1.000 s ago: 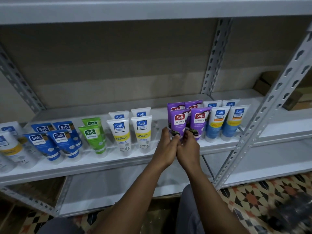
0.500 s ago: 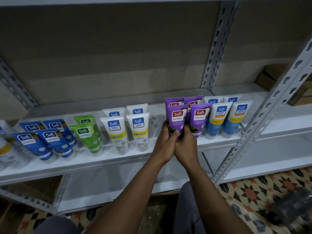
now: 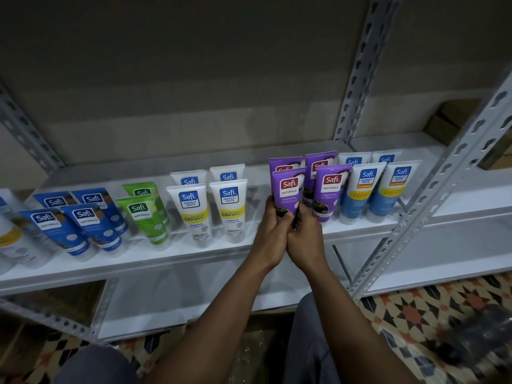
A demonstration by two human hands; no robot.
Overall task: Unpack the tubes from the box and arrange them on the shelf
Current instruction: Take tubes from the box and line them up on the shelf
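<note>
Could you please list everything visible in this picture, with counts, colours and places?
purple tubes: four, purple, shelf, right of centre.
white tubes: four, white with yellow bands, shelf centre.
green tubes: two, green, left of the white tubes.
dark blue tubes: four, blue, shelf left.
pale blue tubes: four, white and blue, right of purple.
edge tubes: count unclear, white and yellow, far left.
shelf: one, white boards, grey uprights.
cardboard: count unclear, brown, far right.
floor tiles: many, patterned, below.
left hand: one, grips front-left purple tube.
right hand: one, grips the same tube.
</note>
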